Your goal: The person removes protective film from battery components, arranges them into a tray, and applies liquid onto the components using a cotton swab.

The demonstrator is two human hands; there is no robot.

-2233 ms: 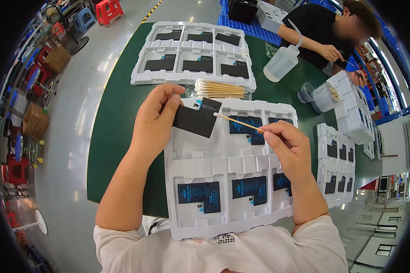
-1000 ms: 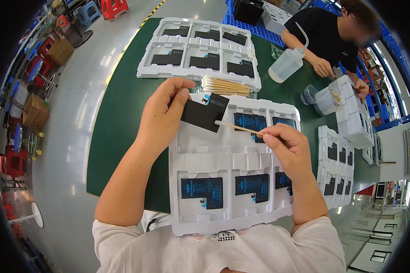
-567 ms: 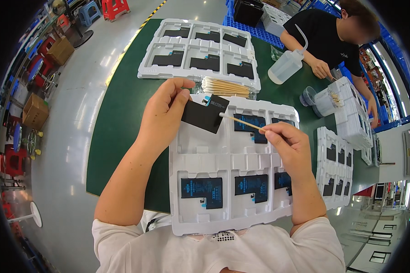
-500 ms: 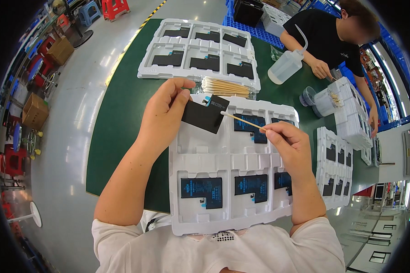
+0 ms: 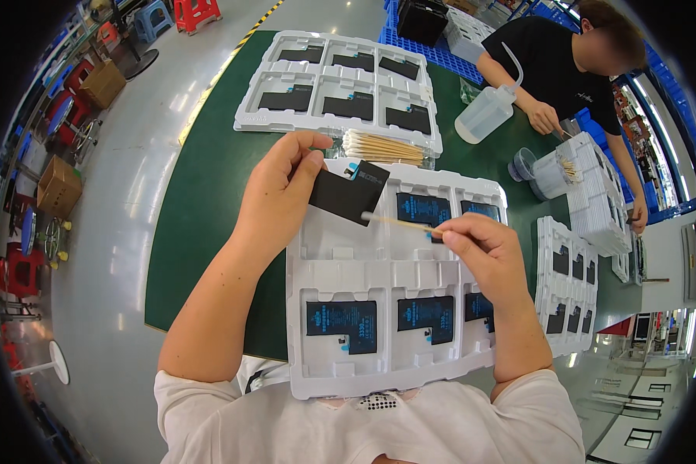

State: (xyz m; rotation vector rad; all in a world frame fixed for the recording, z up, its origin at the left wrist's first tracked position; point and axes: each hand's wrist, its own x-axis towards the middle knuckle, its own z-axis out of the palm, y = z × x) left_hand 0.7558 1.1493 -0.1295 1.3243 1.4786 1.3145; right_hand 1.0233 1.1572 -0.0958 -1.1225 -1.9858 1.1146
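Between thumb and fingers, my left hand grips a black L-shaped phone battery by its left edge, tilted above an unfilled pocket of the near tray. My right hand pinches a wooden cotton swab. The swab's white tip lies at the battery's lower right corner and looks slightly blurred. Below both hands is the white plastic tray, with several more batteries in its pockets, such as a dark battery with blue print. My right hand covers part of the tray's right side.
Behind the near tray lies a bundle of cotton swabs, then a second battery tray. A squeeze bottle and plastic cups stand right of them. Stacked trays flank a co-worker at far right. The table is green.
My right hand has shifted slightly down, bringing the swab's tip from the battery's right edge down to its lower right corner. My left hand and the battery have barely moved.
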